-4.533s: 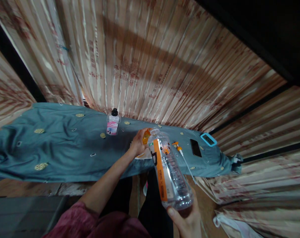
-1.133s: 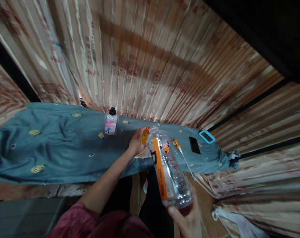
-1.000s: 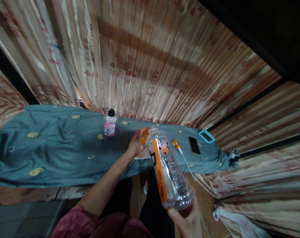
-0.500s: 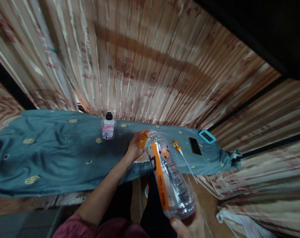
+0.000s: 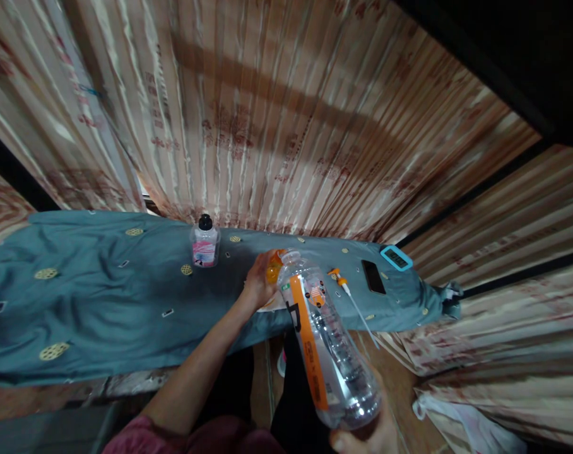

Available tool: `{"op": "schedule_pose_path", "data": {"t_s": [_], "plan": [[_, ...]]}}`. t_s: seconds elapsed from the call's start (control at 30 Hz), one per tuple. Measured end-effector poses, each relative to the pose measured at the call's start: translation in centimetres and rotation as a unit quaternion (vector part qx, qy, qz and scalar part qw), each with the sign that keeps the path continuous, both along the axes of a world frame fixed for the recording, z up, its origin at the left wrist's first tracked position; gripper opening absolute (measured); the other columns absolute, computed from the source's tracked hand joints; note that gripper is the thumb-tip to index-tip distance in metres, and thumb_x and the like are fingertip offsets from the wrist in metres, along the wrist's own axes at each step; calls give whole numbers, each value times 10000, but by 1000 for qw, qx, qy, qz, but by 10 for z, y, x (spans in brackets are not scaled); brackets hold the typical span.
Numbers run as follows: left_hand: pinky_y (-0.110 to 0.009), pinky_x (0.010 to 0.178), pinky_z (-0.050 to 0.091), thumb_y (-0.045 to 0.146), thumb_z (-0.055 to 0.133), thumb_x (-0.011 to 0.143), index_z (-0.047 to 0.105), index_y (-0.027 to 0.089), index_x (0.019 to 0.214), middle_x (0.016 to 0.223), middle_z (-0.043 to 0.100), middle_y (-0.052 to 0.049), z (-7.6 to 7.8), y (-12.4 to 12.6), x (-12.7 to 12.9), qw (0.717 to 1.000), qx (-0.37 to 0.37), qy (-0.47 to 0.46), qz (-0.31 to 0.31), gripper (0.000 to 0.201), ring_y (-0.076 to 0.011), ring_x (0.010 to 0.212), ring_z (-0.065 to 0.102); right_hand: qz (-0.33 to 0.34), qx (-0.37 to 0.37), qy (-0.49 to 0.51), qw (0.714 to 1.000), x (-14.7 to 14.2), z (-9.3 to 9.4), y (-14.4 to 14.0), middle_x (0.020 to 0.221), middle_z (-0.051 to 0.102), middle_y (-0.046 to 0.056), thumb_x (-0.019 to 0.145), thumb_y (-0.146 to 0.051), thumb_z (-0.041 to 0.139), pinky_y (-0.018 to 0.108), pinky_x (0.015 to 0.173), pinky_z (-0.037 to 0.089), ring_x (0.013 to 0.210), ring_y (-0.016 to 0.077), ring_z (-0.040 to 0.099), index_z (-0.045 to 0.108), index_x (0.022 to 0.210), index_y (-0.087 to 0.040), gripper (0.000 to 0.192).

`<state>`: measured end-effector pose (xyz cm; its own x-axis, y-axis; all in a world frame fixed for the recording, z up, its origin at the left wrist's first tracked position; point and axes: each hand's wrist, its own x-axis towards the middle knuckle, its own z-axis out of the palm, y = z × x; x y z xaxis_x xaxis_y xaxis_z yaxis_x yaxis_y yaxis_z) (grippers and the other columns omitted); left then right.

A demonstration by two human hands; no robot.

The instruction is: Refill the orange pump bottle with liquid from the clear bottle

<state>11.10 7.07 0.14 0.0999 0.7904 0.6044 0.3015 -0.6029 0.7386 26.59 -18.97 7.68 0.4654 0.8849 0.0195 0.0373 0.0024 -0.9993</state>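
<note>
Two hands work over a tabletop [image 5: 101,302] draped in a teal cloth. The right hand [image 5: 369,436], at about 5 o'clock in the view and partly cut off by the lower edge, is closed around the base of a large clear bottle [image 5: 322,343] with an orange label strip, tipped so that its open neck points up toward 11 o'clock. The left hand [image 5: 257,285] reaches forward near the centre, its fingers curled around a small orange container [image 5: 273,268] that stands on the cloth just beside the bottle's mouth; the two seem to touch, though the view is too dim to be sure. At about 10 o'clock from the left hand, well apart, a small bottle [image 5: 204,243] with a black cap and pink label stands upright. At 3 o'clock from the clear bottle's neck lies an orange-tipped pump tube [image 5: 346,291], then a black phone [image 5: 374,277] lying flat, and beyond it a blue-framed timer [image 5: 396,258] near the cloth's right end. Striped curtains [image 5: 286,120] hang behind.
</note>
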Motion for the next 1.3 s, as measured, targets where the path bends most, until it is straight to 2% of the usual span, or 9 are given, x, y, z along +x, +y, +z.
{"op": "schedule_pose_path", "data": {"t_s": [0.13, 0.23, 0.43, 0.57, 0.73, 0.97, 1.17, 1.3], "plan": [[-424, 943, 590, 181, 721, 753, 527, 224, 1314, 1186, 673, -93, -4, 2, 1, 1000, 1, 0, 5, 595, -261, 1075, 688, -11, 3, 1, 1000, -6, 3, 1, 1214, 789, 92, 559, -713, 913, 343, 871, 633, 1061, 320, 780, 568, 1364, -282, 976], [-431, 975, 576, 193, 730, 751, 523, 213, 1331, 1214, 659, -102, -5, 3, 1, 1000, -18, 10, -1, 616, -271, 1109, 672, -43, 7, -16, 999, -9, 4, 1, 1217, 782, 89, 538, -701, 929, 323, 883, 618, 1073, 305, 769, 595, 1323, -274, 954], [-425, 1015, 554, 118, 704, 720, 513, 205, 1358, 1249, 635, -107, 3, 0, -1, 997, -66, 7, -35, 671, -269, 1150, 655, -60, -11, -24, 998, -14, 6, 0, 1192, 791, 106, 515, -723, 917, 337, 854, 620, 1054, 315, 773, 566, 1315, -259, 989], [-425, 1027, 544, 102, 723, 686, 506, 216, 1372, 1271, 614, -103, 9, -3, -4, 993, -93, 0, -66, 728, -275, 1168, 647, -62, -17, -43, 997, -13, 7, -1, 1279, 754, 116, 536, -721, 909, 314, 926, 585, 1153, 312, 737, 565, 1333, -245, 990], [-431, 1046, 529, 123, 721, 707, 503, 236, 1378, 1264, 597, -92, 10, -4, -7, 991, -107, -2, -77, 714, -276, 1184, 631, -55, -17, -48, 997, -13, 7, -3, 1264, 746, 111, 581, -725, 885, 328, 931, 578, 1137, 309, 735, 562, 1338, -241, 955], [-454, 1035, 530, 130, 706, 726, 496, 222, 1391, 1271, 595, -109, 9, -5, -5, 992, -95, 13, -76, 703, -289, 1182, 622, -75, -13, -69, 995, -10, 3, -5, 1344, 693, 142, 579, -729, 877, 389, 992, 544, 1221, 356, 677, 581, 1321, -220, 947], [-456, 1029, 539, 124, 720, 718, 489, 225, 1385, 1268, 619, -108, 2, -2, -3, 997, -49, 32, -54, 713, -283, 1183, 629, -69, -9, -46, 997, -6, -1, -3, 1274, 726, 135, 585, -661, 898, 409, 973, 551, 1163, 366, 698, 640, 1271, -211, 860], [-465, 1022, 549, 153, 742, 720, 503, 212, 1366, 1250, 648, -113, 0, 2, -2, 998, -18, 44, -34, 691, -282, 1162, 642, -61, -6, -15, 998, -5, -3, -1, 1238, 747, 136, 570, -607, 920, 394, 926, 573, 1118, 359, 722, 632, 1290, -201, 875]]}}
